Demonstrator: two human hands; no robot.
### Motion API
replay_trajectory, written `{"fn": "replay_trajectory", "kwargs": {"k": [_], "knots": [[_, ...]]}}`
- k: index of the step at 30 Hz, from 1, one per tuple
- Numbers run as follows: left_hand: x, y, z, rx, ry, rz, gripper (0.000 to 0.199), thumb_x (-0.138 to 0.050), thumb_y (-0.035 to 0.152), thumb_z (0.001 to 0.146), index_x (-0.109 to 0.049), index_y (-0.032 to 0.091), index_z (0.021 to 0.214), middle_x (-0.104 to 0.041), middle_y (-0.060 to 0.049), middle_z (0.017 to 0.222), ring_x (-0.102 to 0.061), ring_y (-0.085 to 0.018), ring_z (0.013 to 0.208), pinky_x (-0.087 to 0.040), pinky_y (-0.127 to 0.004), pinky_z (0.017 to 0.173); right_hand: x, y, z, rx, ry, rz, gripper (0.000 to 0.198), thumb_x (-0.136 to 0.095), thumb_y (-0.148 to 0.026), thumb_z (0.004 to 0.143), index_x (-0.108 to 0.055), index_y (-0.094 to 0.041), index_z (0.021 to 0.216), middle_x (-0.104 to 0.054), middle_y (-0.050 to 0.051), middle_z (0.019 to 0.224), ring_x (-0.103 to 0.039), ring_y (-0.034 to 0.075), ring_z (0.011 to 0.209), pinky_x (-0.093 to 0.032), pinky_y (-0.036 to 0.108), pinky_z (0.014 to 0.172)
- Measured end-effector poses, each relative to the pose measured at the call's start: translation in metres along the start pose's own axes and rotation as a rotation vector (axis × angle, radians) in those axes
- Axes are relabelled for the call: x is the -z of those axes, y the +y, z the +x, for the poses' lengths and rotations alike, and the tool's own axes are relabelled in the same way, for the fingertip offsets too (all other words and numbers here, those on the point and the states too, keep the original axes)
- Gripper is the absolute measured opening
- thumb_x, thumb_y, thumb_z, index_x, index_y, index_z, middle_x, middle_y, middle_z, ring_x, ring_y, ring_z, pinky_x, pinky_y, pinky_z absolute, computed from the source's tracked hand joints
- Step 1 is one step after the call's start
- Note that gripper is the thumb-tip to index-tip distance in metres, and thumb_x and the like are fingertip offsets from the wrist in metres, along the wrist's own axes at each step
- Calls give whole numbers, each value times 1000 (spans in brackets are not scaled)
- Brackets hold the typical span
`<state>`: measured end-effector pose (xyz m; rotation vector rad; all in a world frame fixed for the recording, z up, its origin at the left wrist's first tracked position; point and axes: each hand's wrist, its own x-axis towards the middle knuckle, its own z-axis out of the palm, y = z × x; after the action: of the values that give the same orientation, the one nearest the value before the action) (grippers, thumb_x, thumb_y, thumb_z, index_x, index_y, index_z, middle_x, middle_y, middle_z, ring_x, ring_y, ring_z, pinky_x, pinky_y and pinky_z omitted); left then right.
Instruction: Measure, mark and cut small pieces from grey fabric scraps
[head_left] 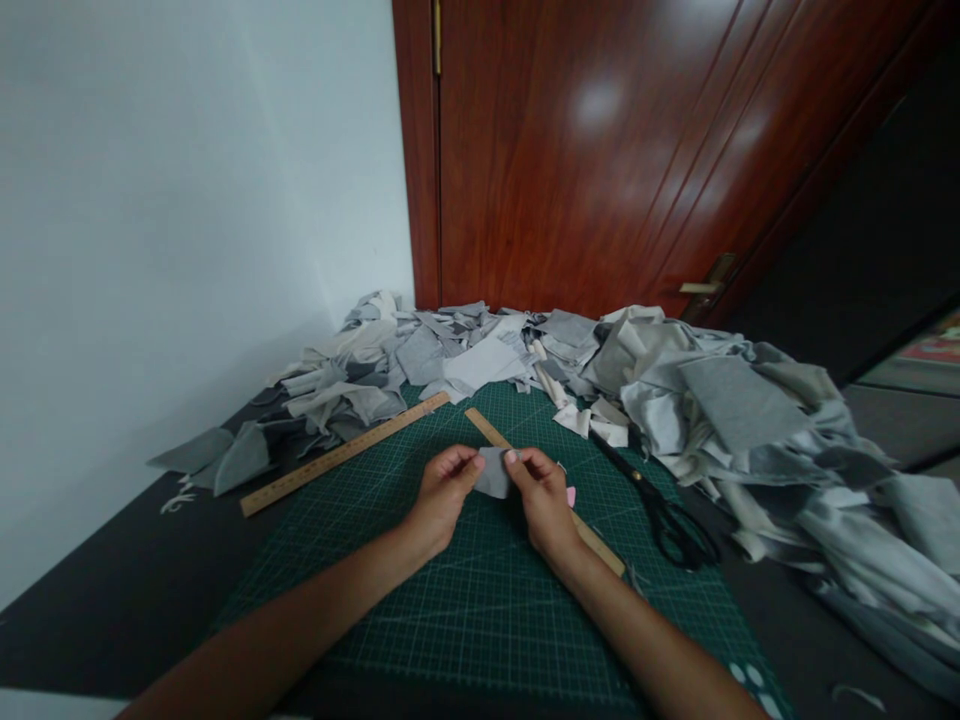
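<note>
A small piece of grey fabric [493, 474] is stretched between my two hands above the green cutting mat [450, 620]. My left hand [442, 495] pinches its upper left corner between thumb and fingers. At the upper right corner, my right hand [546, 500] grips it the same way. Beneath my right hand a wooden ruler [600, 543] lies diagonally, partly hidden by the hand. Just right of that hand a bit of something pink [571, 496] shows; its kind I cannot make out.
Black-handled scissors [667, 515] lie on the mat's right side. Another wooden ruler [345, 455] rests along its left edge. Grey and cream fabric scraps [480, 362] are heaped at the back, with a larger pile [739, 400] at right. Behind stand a white wall [202, 200] and a brown door [570, 170].
</note>
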<state>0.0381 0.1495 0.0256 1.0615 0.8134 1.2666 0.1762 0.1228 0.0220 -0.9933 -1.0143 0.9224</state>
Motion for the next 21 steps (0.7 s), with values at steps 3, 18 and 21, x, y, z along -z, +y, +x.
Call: {"fn": "replay_trajectory", "kwargs": {"k": [3, 18, 21], "knots": [[0, 0, 0, 5, -9, 1, 33, -86, 44, 70, -67, 17, 73, -61, 2, 65, -50, -11, 60, -41, -23, 59, 1, -1, 0, 16, -5, -33, 33, -71, -49, 87, -66, -20, 70, -54, -4, 64, -43, 14, 61, -37, 26, 57], [-4, 0, -7, 197, -59, -138, 40, -92, 44, 63, -68, 14, 73, -68, -3, 74, -62, -15, 70, -49, -27, 68, 9, -6, 1, 259, 2, -485, 24, -58, -34, 97, -75, -21, 86, -73, 3, 81, -63, 20, 71, -46, 29, 66], [-4, 2, -4, 223, -73, -211, 40, -95, 42, 59, -71, 14, 76, -71, -4, 80, -65, -17, 75, -53, -30, 73, 10, -5, 2, 239, -33, -473, 24, -58, -35, 97, -75, -20, 87, -73, 3, 80, -63, 20, 71, -46, 29, 65]]}}
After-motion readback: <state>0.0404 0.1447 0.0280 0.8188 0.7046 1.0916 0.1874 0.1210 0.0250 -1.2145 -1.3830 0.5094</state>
